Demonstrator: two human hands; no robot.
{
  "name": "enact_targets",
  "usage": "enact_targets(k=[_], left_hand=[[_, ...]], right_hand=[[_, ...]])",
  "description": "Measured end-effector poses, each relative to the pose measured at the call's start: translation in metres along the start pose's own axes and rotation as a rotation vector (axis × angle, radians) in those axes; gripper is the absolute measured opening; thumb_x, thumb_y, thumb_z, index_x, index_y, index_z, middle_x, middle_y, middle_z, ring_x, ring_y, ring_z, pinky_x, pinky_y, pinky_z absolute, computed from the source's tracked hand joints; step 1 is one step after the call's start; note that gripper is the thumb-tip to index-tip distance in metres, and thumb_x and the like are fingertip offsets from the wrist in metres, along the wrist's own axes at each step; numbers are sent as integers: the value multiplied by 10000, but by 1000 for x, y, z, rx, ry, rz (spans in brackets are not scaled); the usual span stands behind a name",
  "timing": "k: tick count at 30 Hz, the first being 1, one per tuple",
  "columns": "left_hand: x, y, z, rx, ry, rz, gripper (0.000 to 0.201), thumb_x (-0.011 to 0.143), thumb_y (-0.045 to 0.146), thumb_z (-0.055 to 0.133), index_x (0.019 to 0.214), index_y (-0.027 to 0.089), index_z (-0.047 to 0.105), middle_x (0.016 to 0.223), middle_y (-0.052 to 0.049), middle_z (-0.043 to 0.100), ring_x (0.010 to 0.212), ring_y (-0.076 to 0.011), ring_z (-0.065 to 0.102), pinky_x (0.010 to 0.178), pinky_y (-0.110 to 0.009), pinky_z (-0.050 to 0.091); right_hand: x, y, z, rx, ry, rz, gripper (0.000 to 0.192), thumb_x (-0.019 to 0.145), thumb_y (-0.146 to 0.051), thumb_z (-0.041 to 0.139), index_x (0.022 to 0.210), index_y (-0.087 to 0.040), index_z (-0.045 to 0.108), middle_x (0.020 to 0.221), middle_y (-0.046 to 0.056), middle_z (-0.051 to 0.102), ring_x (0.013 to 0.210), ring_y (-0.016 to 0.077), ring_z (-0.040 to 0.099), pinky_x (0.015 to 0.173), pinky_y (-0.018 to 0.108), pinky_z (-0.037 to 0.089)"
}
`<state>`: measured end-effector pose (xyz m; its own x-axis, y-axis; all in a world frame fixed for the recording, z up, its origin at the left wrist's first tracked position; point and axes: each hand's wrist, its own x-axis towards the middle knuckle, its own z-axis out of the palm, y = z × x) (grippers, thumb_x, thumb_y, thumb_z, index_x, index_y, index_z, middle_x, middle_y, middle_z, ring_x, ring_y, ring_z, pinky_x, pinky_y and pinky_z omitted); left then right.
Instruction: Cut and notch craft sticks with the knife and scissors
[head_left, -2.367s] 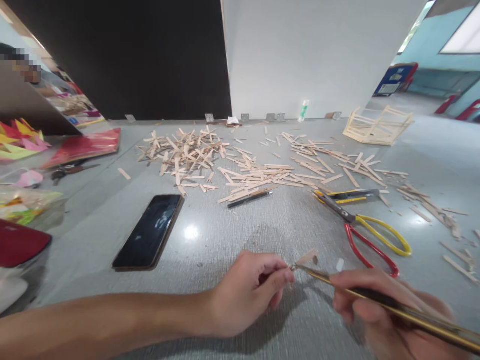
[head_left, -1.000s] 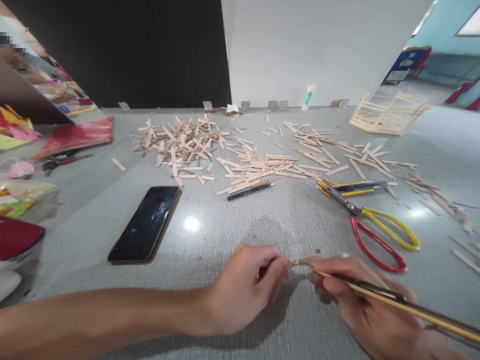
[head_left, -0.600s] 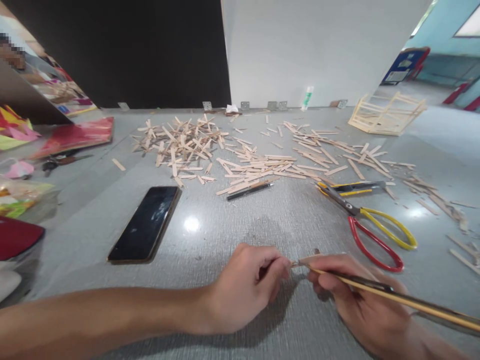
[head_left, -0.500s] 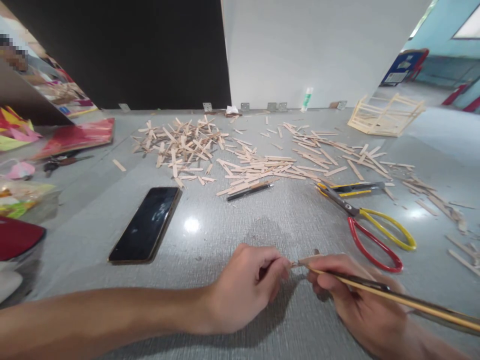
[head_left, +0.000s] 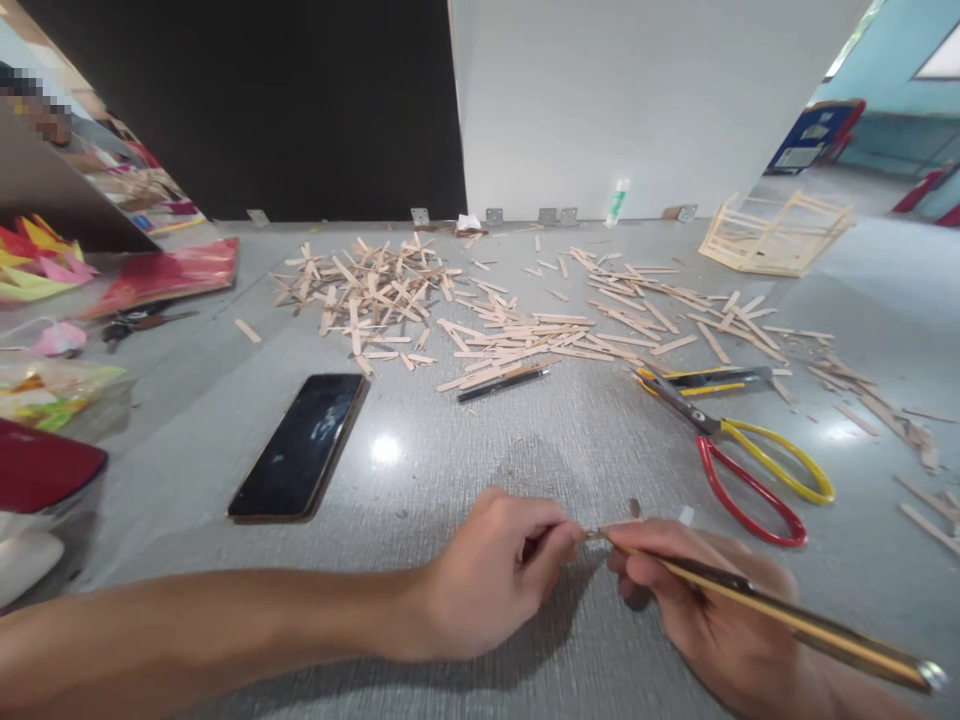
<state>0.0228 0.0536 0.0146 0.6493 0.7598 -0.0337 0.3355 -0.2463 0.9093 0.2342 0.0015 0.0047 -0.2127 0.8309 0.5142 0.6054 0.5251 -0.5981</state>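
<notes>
A tiny wood bit [head_left: 594, 533] sits near the front edge of the table [head_left: 585, 440], pinched between the two hands. It is so small and so hidden by fingers that its shape is hard to tell.

The left hand [head_left: 491, 575] has its grip clenched on the bit, thumb and first finger pressed at its left end. The right hand [head_left: 712, 615] has its grip closed around a long thin tool [head_left: 780, 618] with a gold and dark handle. The tip of the tool touches the bit, and the handle runs out toward the front right corner.

Just behind the hands, two small scraps [head_left: 635, 507] lie on the table. To the right of them are scissors [head_left: 739, 450] with one red and one yellow loop. A yellow knife [head_left: 709, 378] lies just behind the scissors' blades.

A dark phone [head_left: 300, 445] lies flat to the left of the hands. A black pen [head_left: 502, 383] lies in the middle of the table, touching the front of a big mess of wood sticks [head_left: 517, 315]. The sticks spread across the back half of the table, from left to right.

A stick frame [head_left: 772, 235] stands at the back right corner. A small white and green bottle [head_left: 617, 202] stands at the back edge by the wall. Bright paper [head_left: 161, 275] lies along the left edge.
</notes>
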Motion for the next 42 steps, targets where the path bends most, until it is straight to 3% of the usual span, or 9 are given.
enact_targets(k=[4, 11, 15, 19, 23, 27, 35, 38, 42], left_hand=[[-1, 1, 0, 15, 14, 18, 380, 1035, 223, 449, 664, 179, 516, 522, 74, 401, 483, -77, 349, 516, -218, 279], [-4, -2, 1, 25, -2, 44, 404, 1049, 232, 428, 649, 191, 469, 534, 63, 447, 489, -84, 381, 540, -227, 298], [-4, -1, 1, 33, 13, 51, 375, 1051, 233, 434, 680, 191, 474, 554, 76, 391, 504, -83, 343, 555, -223, 297], [-4, 0, 3, 37, 25, 48, 361, 1060, 241, 434, 708, 189, 495, 576, 76, 393, 521, -86, 336, 567, -228, 290], [-4, -1, 3, 37, 31, 27, 384, 1049, 226, 451, 666, 193, 441, 561, 76, 381, 517, -88, 319, 553, -236, 272], [-2, -1, 3, 34, 44, -7, 410, 1040, 223, 455, 632, 190, 457, 541, 63, 436, 507, -90, 387, 543, -236, 283], [-1, -1, 3, -33, 55, -71, 415, 1046, 256, 455, 640, 185, 502, 521, 51, 510, 485, -87, 460, 521, -211, 324], [-1, -2, 3, -88, 55, -82, 397, 1056, 279, 450, 678, 185, 527, 528, 52, 515, 484, -85, 472, 513, -190, 353], [-1, -4, 2, -176, 58, -88, 340, 1086, 315, 395, 815, 188, 556, 562, 54, 546, 447, -77, 476, 487, -175, 370]], right_hand=[[-6, -1, 1, 9, 15, -1, 187, 1086, -436, 529, 1080, -307, 665, 683, -65, 739, 494, 127, 701, 520, 224, 557], [-4, -6, 3, -34, 5, -40, 218, 1100, -438, 502, 1051, -296, 661, 646, -78, 725, 486, 108, 699, 535, 201, 563], [-10, 0, 1, 0, 11, -27, 154, 1094, -365, 528, 1123, -296, 662, 769, -50, 777, 565, 110, 740, 594, 189, 602], [-14, 6, 1, -9, 27, -111, 159, 1075, -314, 561, 1186, -267, 664, 837, -23, 805, 592, 113, 757, 636, 174, 622], [-10, 3, 3, -10, -8, -90, 148, 1087, -345, 539, 1139, -281, 661, 766, -47, 773, 575, 112, 745, 645, 184, 623], [-7, 2, 2, -42, -47, -79, 164, 1101, -382, 497, 1074, -302, 637, 755, -40, 763, 582, 135, 743, 600, 212, 615], [-5, 11, 2, -56, -52, -228, 147, 1106, -294, 499, 1093, -238, 635, 846, 18, 794, 710, 145, 776, 648, 186, 609], [-5, 11, 0, -84, -10, -175, 148, 1095, -297, 523, 1100, -235, 658, 847, -10, 793, 661, 109, 760, 731, 166, 616], [-8, 7, -8, -103, 35, -103, 133, 1074, -291, 539, 1109, -252, 662, 795, -50, 778, 597, 80, 740, 718, 132, 615]])
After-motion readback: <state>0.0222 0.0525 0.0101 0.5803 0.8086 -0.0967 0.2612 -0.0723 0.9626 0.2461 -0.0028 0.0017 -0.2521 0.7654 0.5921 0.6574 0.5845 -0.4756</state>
